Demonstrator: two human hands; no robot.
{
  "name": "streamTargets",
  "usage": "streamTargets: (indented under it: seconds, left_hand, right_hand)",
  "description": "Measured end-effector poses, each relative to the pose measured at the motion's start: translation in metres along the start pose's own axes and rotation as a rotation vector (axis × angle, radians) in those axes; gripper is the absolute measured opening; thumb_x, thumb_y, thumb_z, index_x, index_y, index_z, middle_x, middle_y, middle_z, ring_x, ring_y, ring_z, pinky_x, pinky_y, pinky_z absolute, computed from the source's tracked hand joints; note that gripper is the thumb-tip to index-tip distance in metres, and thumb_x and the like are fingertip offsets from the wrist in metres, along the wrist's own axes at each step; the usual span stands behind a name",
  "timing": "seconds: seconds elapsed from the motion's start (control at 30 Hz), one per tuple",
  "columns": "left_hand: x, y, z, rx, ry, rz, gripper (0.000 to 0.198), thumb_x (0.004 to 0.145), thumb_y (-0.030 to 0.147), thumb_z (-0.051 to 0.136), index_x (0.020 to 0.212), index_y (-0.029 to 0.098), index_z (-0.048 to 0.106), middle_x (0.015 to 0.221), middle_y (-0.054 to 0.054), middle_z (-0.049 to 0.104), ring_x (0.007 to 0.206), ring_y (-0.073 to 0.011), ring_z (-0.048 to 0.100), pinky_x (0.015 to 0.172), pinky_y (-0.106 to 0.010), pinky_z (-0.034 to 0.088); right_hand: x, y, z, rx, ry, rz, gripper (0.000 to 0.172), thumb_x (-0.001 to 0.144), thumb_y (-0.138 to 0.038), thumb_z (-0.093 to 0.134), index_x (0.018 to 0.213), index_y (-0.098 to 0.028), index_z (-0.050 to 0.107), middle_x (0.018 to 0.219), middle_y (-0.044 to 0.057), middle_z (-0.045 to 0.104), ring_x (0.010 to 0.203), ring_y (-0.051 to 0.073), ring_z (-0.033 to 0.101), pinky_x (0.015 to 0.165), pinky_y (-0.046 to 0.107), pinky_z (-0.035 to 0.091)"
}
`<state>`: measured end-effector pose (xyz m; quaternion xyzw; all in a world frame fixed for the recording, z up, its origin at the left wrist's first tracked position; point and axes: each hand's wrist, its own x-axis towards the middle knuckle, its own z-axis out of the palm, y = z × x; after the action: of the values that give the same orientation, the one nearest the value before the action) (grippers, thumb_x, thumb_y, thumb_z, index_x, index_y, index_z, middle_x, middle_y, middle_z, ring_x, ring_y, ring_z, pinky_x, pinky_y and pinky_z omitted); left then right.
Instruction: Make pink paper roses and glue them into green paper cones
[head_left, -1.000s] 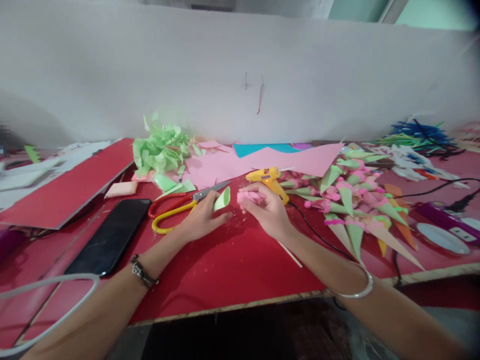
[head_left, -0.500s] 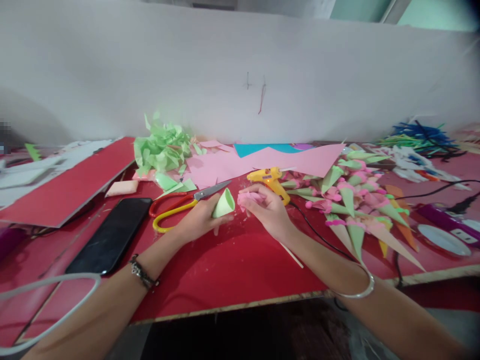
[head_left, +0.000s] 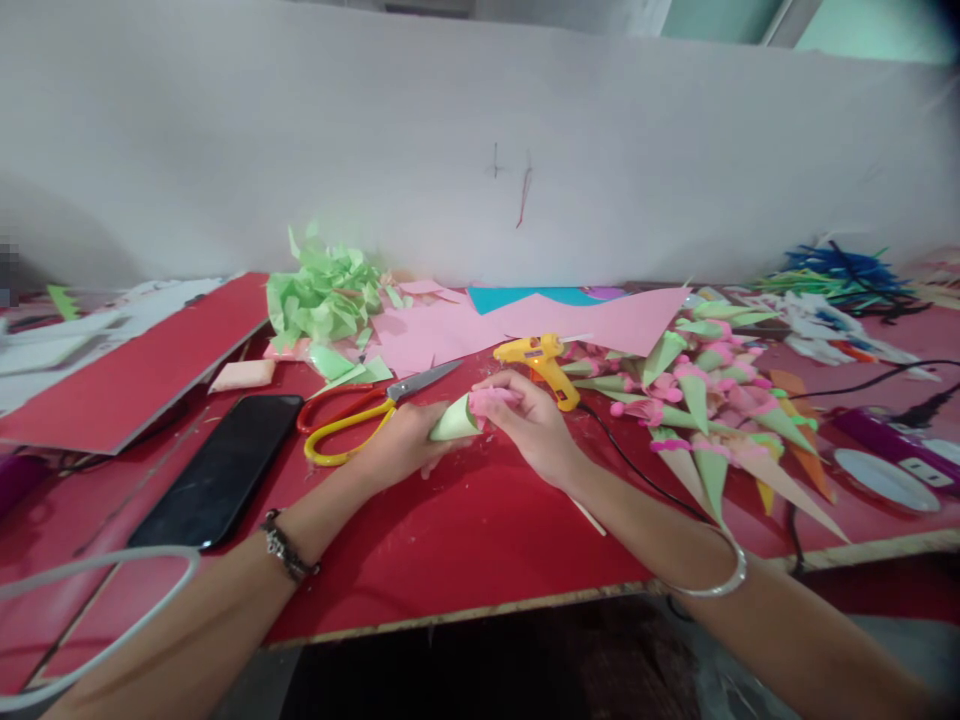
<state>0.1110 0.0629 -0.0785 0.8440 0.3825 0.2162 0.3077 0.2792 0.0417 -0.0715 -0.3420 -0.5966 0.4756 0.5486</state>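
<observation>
My left hand [head_left: 409, 437] is closed around a light green paper cone [head_left: 452, 421], its wide mouth turned toward the right. A crumpled pink paper flower [head_left: 491, 397] is pinched in my right hand [head_left: 536, 425], right at the cone's mouth. Part of the flower is hidden by my fingers, and I cannot tell how deep it sits in the cone. Scissors [head_left: 349, 440] with red and yellow handles lie just beyond my left hand. Behind my right hand rests a yellow glue gun [head_left: 541, 360]. A thin pale stick [head_left: 589, 517] pokes out from under my right forearm.
At the right is a heap of finished-looking paper cones [head_left: 697, 385] with pink tops. A black phone [head_left: 221, 470] lies at left, near a red board [head_left: 142, 375]. Pink paper sheets [head_left: 450, 335] and crumpled green paper [head_left: 322, 300] lie behind. A black cord [head_left: 630, 455] crosses the red table [head_left: 450, 550].
My right hand has brought the pink flower leftward to the cone's mouth, closing the gap between them. The cone has tipped from upright-slanted to lying more sideways in my left hand.
</observation>
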Motion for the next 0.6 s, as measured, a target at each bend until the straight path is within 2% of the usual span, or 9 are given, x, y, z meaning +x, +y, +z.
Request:
streamTargets:
  seconds: [0.17,0.4,0.6]
  left_hand:
    - [-0.001,0.002,0.000,-0.017,-0.012,0.019,0.026,0.079,0.043,0.049,0.081,0.018,0.053,0.041,0.006,0.053,0.039,-0.0115,0.053,0.047,-0.019,0.037]
    - [-0.001,0.001,0.001,-0.038,-0.024,0.016,0.028,0.080,0.044,0.047,0.079,0.016,0.051,0.041,0.006,0.053,0.039,-0.0103,0.053,0.046,-0.018,0.038]
    - [-0.001,0.000,0.002,-0.043,-0.031,0.004,0.027,0.080,0.043,0.046,0.079,0.016,0.049,0.041,0.007,0.051,0.038,-0.0090,0.052,0.045,-0.016,0.037]
  right_hand:
    - [-0.001,-0.002,0.001,-0.020,-0.003,0.020,0.015,0.073,-0.030,0.060,0.074,-0.019,0.050,0.069,-0.003,0.054,0.064,0.008,0.053,0.061,0.021,0.045]
    - [-0.002,0.006,-0.001,-0.158,-0.016,-0.062,0.011,0.077,-0.028,0.055,0.080,-0.019,0.048,0.075,-0.001,0.051,0.070,0.009,0.050,0.062,0.022,0.041]
    - [-0.004,0.009,-0.003,-0.274,-0.088,-0.149,0.009,0.080,-0.023,0.049,0.086,-0.020,0.043,0.082,0.000,0.046,0.072,0.011,0.046,0.065,0.025,0.040]
